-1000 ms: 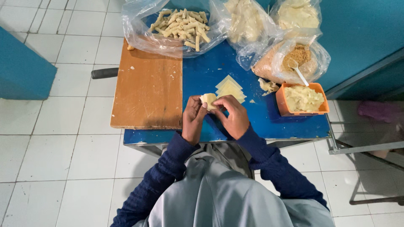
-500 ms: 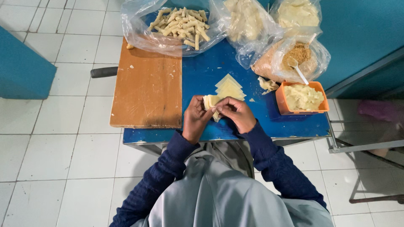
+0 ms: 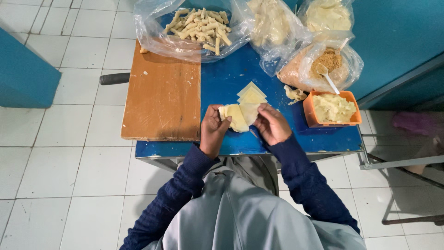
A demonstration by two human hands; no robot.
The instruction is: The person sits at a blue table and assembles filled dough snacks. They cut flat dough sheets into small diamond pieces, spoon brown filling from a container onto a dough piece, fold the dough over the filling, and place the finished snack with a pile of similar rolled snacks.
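A blue desk [image 3: 231,78] stands on a white tiled floor [image 3: 55,176], carrying a wooden board [image 3: 162,102] on its left part. At the far edge, a clear plastic bag [image 3: 157,41] holds pale rolled sticks [image 3: 199,23]; an orange tub [image 3: 309,113] of pale filling sits at right. At the near edge, the left hand [image 3: 213,130] and right hand [image 3: 273,124] both grip a pale yellow wrapper sheet [image 3: 238,116] between them, fingers closed on its edges, just in front of a small stack of sheets [image 3: 252,94].
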